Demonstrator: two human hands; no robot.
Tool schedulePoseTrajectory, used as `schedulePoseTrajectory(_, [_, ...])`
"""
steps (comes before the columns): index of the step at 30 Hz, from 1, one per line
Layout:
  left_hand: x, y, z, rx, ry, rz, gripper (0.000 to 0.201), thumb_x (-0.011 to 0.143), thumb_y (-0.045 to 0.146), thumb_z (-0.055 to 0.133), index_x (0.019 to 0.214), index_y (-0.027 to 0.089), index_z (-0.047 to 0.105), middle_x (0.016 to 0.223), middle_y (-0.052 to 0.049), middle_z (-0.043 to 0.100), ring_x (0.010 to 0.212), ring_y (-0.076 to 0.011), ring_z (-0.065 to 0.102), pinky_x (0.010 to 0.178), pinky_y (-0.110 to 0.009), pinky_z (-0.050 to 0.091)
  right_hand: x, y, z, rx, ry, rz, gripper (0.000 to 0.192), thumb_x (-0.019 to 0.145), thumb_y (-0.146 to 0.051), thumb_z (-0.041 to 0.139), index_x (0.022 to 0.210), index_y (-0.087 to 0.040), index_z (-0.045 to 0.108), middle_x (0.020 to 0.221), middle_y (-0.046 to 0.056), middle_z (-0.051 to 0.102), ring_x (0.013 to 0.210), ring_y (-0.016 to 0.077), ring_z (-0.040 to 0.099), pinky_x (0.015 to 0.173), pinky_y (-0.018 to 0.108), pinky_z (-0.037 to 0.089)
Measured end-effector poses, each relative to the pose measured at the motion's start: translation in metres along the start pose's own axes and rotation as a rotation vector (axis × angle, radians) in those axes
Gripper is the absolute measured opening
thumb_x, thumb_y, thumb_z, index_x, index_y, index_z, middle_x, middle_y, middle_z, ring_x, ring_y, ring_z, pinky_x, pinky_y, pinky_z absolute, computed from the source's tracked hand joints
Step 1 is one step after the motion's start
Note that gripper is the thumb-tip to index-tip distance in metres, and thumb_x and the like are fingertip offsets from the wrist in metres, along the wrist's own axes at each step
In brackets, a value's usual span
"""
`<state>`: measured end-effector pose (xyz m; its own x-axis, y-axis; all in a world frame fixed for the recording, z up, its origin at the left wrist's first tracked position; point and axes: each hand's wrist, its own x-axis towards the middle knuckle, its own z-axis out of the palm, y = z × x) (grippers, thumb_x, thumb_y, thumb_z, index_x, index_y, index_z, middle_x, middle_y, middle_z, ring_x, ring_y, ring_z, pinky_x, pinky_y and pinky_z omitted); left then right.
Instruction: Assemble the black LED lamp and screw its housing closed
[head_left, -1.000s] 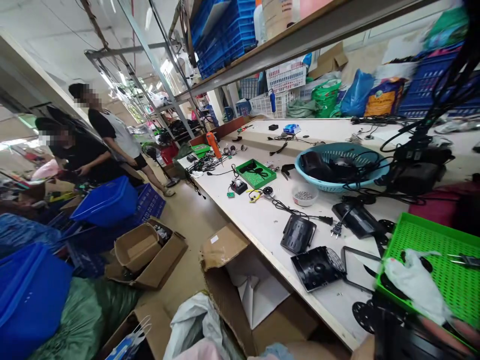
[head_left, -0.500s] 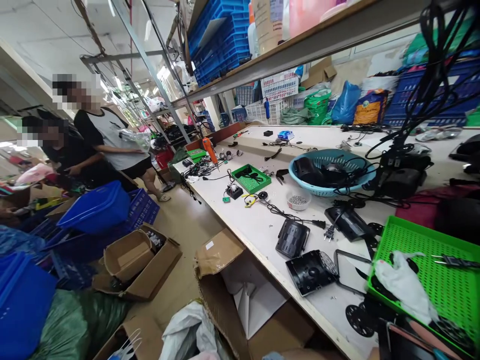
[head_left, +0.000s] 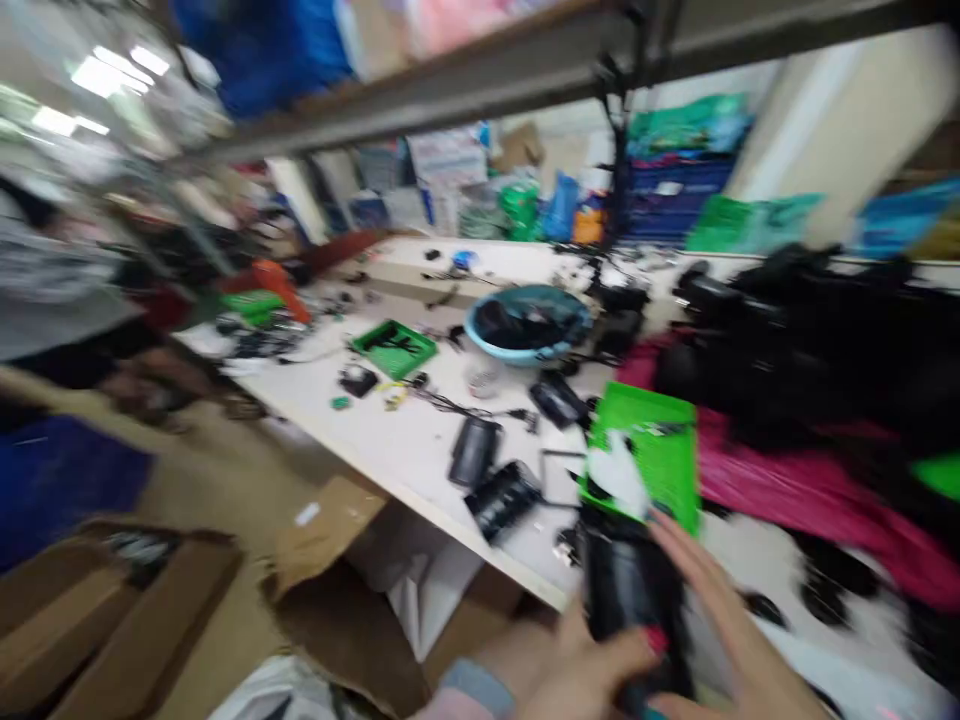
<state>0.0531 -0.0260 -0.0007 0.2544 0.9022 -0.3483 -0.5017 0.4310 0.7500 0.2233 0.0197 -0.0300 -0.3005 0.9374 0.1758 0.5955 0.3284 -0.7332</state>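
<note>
A black plastic housing (head_left: pixel 626 570) is tilted between my two hands at the lower right, over the front edge of the workbench (head_left: pixel 360 420). My left hand (head_left: pixel 577 665) is closed round its near left side, the thumb across its face. Along its right side lie the long fingers of my right hand (head_left: pixel 724 610), gripping it from that side. Two similar black housings, one upper (head_left: pixel 475 450) and one lower (head_left: pixel 504 500), lie to the left on the bench. Just beyond my hands is a green tray (head_left: pixel 679 470) with a white glove-like cloth (head_left: pixel 619 475) in it. Motion blurs the details.
A teal basket (head_left: pixel 487 345) of black parts stands mid-bench, near a small green tray (head_left: pixel 420 360) and an orange power tool (head_left: pixel 279 285). Black parts (head_left: pixel 825 350) are heaped at right. An open carton (head_left: pixel 322 520) sits below the bench edge. A person (head_left: pixel 60 280) stands far left.
The view has swung right, bringing the black heap and both hands into sight. The black housing, barely showing at the lower edge before, is now plainly held between my hands.
</note>
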Motion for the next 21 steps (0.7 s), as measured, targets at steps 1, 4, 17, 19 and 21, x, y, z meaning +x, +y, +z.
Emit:
schedulePoseTrajectory(1, [0.002, -0.003, 0.0, -0.048, -0.016, -0.043, 0.088, 0.068, 0.049, 0.086, 0.144, 0.023, 0.049, 0.132, -0.014, 0.064, 0.124, -0.0371, 0.057, 0.106, -0.05, 0.045, -0.013, -0.013, -0.01, -0.003, -0.11, 0.056, 0.11, 0.064, -0.038, 0.076, 0.157, -0.043, 0.017, 0.163, 0.0, 0.025, 0.149, 0.0375, 0.027, 0.114, 0.06, 0.041])
schedulePoseTrajectory(4, [0.011, -0.008, -0.002, -0.065, 0.102, -0.139, 0.092, 0.062, 0.035, 0.092, 0.143, 0.022, 0.049, 0.132, -0.013, 0.065, 0.122, -0.0354, 0.059, 0.108, -0.046, 0.044, -0.023, -0.044, -0.026, 0.061, -0.298, 0.221, 0.117, 0.064, -0.032, 0.086, 0.157, -0.038, 0.015, 0.166, 0.0, 0.011, 0.154, 0.0294, 0.012, 0.123, 0.053, 0.025])
schedulePoseTrajectory(17, [0.003, -0.007, 0.004, 0.156, -0.006, -0.137, 0.069, 0.066, 0.043, 0.089, 0.125, 0.02, 0.061, 0.115, -0.008, 0.071, 0.108, -0.0289, 0.065, 0.09, -0.033, 0.054, -0.048, -0.055, -0.005, 0.67, 0.255, 0.408, 0.094, 0.079, -0.051, 0.077, 0.155, -0.037, 0.024, 0.165, 0.006, 0.019, 0.151, 0.0291, 0.023, 0.122, 0.053, 0.027])
schedulePoseTrajectory(19, [0.0, -0.006, 0.004, 0.204, -0.082, -0.115, 0.067, 0.069, 0.042, 0.087, 0.126, 0.02, 0.061, 0.117, -0.009, 0.071, 0.11, -0.0291, 0.064, 0.091, -0.033, 0.054, -0.044, -0.057, 0.003, 0.936, 0.333, 0.506, 0.083, 0.08, -0.052, 0.075, 0.149, -0.031, 0.035, 0.152, 0.01, 0.046, 0.137, 0.0303, 0.049, 0.114, 0.051, 0.042])
schedulePoseTrajectory(21, [-0.003, -0.003, 0.002, 0.253, -0.117, -0.11, 0.064, 0.071, 0.041, 0.086, 0.126, 0.019, 0.061, 0.12, -0.01, 0.07, 0.112, -0.0298, 0.063, 0.092, -0.034, 0.054, -0.04, -0.062, 0.007, 1.075, 0.328, 0.585, 0.068, 0.076, -0.049, 0.079, 0.135, -0.027, 0.052, 0.135, 0.01, 0.062, 0.119, 0.0305, 0.063, 0.104, 0.048, 0.052])
